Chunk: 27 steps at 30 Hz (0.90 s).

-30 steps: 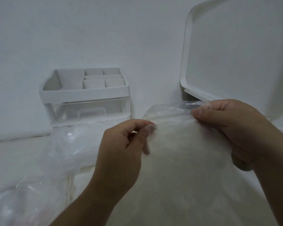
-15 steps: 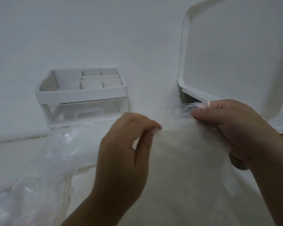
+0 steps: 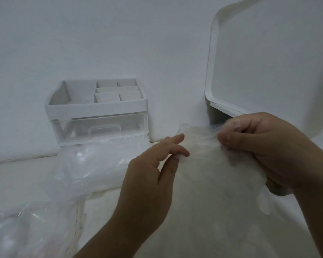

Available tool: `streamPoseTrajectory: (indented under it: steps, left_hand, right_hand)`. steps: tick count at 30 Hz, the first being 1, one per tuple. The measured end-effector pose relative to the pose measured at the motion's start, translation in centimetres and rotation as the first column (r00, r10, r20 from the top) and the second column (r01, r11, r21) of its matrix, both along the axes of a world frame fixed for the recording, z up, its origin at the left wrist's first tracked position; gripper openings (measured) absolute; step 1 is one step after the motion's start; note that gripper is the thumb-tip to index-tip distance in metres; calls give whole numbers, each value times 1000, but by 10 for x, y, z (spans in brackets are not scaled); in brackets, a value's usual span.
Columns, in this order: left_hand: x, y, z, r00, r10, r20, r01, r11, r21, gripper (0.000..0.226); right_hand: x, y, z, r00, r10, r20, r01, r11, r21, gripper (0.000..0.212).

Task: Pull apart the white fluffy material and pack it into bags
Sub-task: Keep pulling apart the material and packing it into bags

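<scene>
In front of me stands a clear plastic bag [image 3: 209,192] packed with white fluffy material. My right hand [image 3: 265,153] grips the bag's top edge at the right, fingers curled over the crumpled plastic. At the left side of the bag's mouth, my left hand [image 3: 153,183] pinches the plastic between thumb and middle finger, with the index finger stretched out above. Both hands hold the bag upright over the table.
More clear bags [image 3: 86,164] holding white material lie to the left, down to the bottom left corner. A white desk organiser with a clear drawer [image 3: 97,116] stands against the wall. A white tray [image 3: 268,62] leans at the right.
My left hand has slid right along the bag's mouth toward the right hand, and its index finger has straightened. The right hand keeps its grip and has barely moved.
</scene>
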<state>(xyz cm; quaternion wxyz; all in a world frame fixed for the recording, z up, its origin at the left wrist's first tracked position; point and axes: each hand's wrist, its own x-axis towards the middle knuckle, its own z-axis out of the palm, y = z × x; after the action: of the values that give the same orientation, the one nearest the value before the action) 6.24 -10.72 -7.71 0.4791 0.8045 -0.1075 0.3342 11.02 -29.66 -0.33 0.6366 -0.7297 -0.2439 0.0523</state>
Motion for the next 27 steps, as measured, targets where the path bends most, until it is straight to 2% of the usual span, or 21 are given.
streamPoseTrajectory:
  steps: [3,7,12,15,17,19,22,24,27]
  left_hand:
    - [2,5,3,999,8,35,-4,994,-107,21]
    - [2,10,7,1000,-8,-21,3,975,-222,27]
    - [1,9,9,995,-73,-70,46,943,-330,32]
    - [-1,5,14,983,-147,-112,87,903,-422,28]
    - [-1,4,16,983,-145,-113,76,882,-466,22]
    - [-1,4,18,986,-122,-113,48,859,-509,15]
    - [0,9,19,993,-71,-98,3,824,-567,14]
    - [2,14,20,995,-25,-97,-39,794,-606,18]
    - [3,22,22,995,54,-84,-95,776,-624,20]
  right_hand:
    - [0,-2,0,999,31,42,-30,999,-23,26]
    - [1,-6,0,992,106,65,-103,994,-39,15]
    - [11,-13,-6,968,242,69,-239,970,-52,27]
    - [15,-13,-10,960,273,57,-271,962,-30,19]
    - [13,-11,-10,958,276,72,-274,961,-34,21]
    - [13,-10,-11,962,257,88,-254,966,-50,23]
    - [12,-6,-9,984,158,81,-155,987,-49,14]
    - [12,-3,-10,995,98,-14,-98,995,21,15]
    - [16,-3,-11,983,-9,-181,35,990,139,5]
